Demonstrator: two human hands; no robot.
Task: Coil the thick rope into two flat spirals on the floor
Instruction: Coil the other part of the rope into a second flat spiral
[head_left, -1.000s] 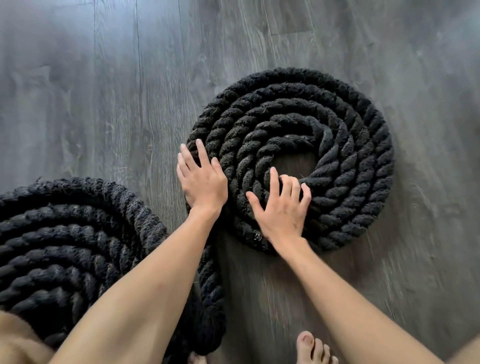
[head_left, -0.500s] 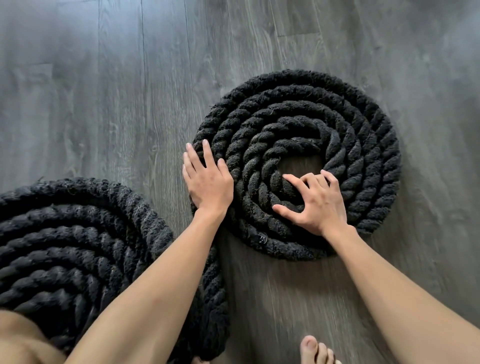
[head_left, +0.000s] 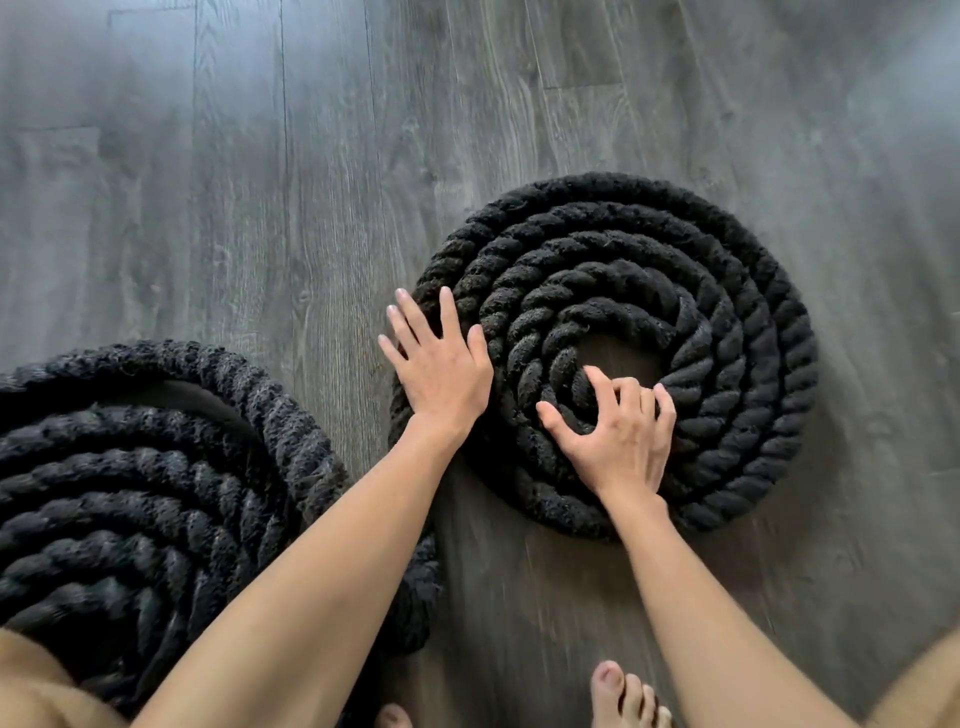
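— Did you see what the right hand (head_left: 618, 436) did just now?

— Yes. One second ago it lay flat, fingers straight, on the inner turns of the right spiral (head_left: 727, 291), at about 6 o'clock. Now it has moved a little toward 5 o'clock and its fingers are curled. They hook the innermost turn (head_left: 563, 364) at the 7 o'clock edge of the open centre, and the thumb is spread to the side. How deep the fingers go, I cannot tell.

— And the left hand (head_left: 439, 369)?

— It has not moved. It stays flat and wide, fingers straight, and presses the outer rim of the same spiral at 9 o'clock. It holds nothing, it only braces.

— So where is the rope now?

— All on the floor (head_left: 208, 156). The left spiral (head_left: 130, 467) lies at 8 o'clock in the view, already wound. The right spiral lies at 2 o'clock, well apart from it. A short stretch of rope (head_left: 421, 587) between them passes under the left arm.

— Then the task is almost done?

— I think so. To me, the change from pressing to hooking means the person wants to pull the inner end tighter, because the middle is still an open hole. The outer turns look close and flat already. A bare foot (head_left: 623, 696) stands at 6 o'clock.
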